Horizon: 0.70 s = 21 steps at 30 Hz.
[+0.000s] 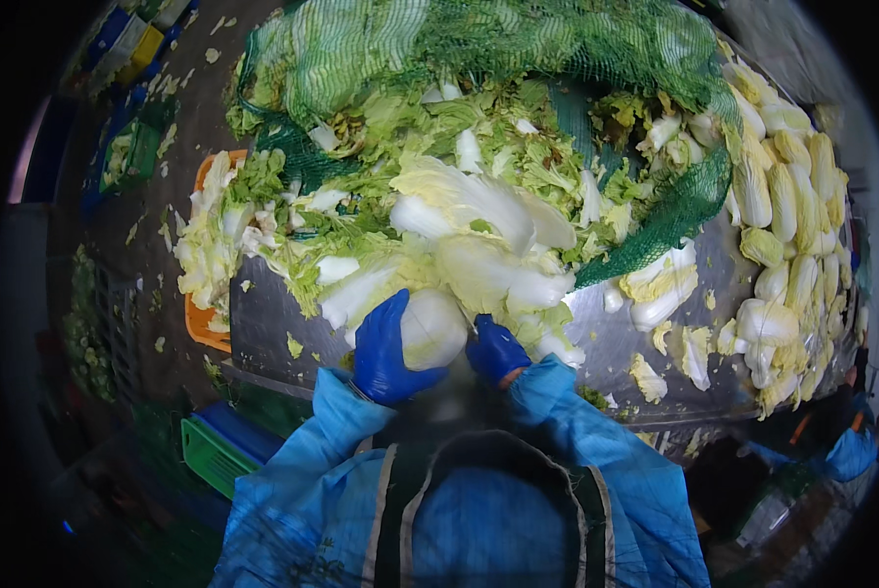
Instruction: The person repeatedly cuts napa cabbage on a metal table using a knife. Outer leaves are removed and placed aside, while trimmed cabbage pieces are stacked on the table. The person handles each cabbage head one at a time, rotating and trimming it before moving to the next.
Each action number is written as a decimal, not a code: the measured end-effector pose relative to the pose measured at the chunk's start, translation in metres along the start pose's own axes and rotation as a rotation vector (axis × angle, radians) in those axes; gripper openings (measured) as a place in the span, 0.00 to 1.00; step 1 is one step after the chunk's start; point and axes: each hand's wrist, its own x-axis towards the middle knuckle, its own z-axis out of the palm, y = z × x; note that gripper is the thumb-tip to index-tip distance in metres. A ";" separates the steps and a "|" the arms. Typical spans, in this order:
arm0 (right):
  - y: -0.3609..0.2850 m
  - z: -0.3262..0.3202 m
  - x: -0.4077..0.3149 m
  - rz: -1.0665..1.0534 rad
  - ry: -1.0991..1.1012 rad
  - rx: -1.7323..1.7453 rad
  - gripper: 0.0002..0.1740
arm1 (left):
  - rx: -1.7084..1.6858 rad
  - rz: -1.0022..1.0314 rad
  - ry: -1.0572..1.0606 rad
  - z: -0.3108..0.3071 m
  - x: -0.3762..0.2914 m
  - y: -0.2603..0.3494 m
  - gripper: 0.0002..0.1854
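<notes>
A pale napa cabbage head [432, 328] lies at the near edge of the metal table [277, 323]. My left hand [389, 353], in a blue glove, is curved around its left side. At its right, my right hand [495, 351], gloved too, is closed on the handle of a small knife; a thin bit of the blade shows at the cabbage's side. Loose cabbage leaves [476, 213] are heaped just beyond both hands, over greener trimmings.
A green mesh sack [498, 44] with cabbages spans the back. Trimmed napa cabbages [785, 191] are piled at the right. An orange crate [202, 331] with leaves stands at the left, a green crate [215, 456] below. Part of another person [851, 448] shows at the lower right.
</notes>
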 end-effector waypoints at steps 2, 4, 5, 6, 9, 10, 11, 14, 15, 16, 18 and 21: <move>-0.011 -0.015 -0.015 -0.007 -0.014 0.048 0.12 | -0.011 -0.010 -0.021 -0.004 0.004 -0.004 0.56; -0.010 -0.012 -0.036 -0.105 0.057 0.128 0.10 | -0.017 -0.031 -0.070 -0.007 0.005 -0.005 0.57; -0.011 -0.011 -0.044 -0.147 0.086 0.171 0.09 | -0.026 -0.044 -0.063 -0.008 0.004 -0.005 0.57; -0.022 -0.016 -0.044 -0.099 0.009 0.112 0.09 | -0.032 -0.048 -0.054 -0.009 0.006 -0.004 0.58; -0.014 0.000 -0.038 -0.245 0.110 0.052 0.09 | -0.059 -0.077 -0.075 -0.009 0.007 -0.009 0.59; -0.015 0.001 -0.035 -0.201 0.095 -0.004 0.17 | -0.050 -0.083 -0.090 -0.009 0.008 -0.010 0.59; -0.016 0.002 -0.034 -0.153 0.063 -0.024 0.16 | -0.041 -0.089 -0.105 -0.010 0.009 -0.011 0.59; -0.015 0.003 -0.033 -0.008 -0.013 0.015 0.13 | -0.076 -0.101 -0.117 -0.008 0.008 -0.016 0.59; -0.011 0.011 -0.033 0.039 -0.031 0.103 0.15 | -0.071 -0.098 -0.125 -0.008 0.009 -0.017 0.59; -0.005 0.014 -0.033 0.040 -0.018 0.102 0.16 | -0.066 -0.097 -0.133 -0.009 0.011 -0.016 0.59; -0.005 0.012 -0.033 -0.001 0.038 0.011 0.18 | -0.056 -0.103 -0.142 -0.011 0.012 -0.017 0.59; -0.019 -0.007 -0.027 -0.071 0.036 -0.047 0.19 | -0.062 -0.124 -0.156 -0.011 0.014 -0.016 0.58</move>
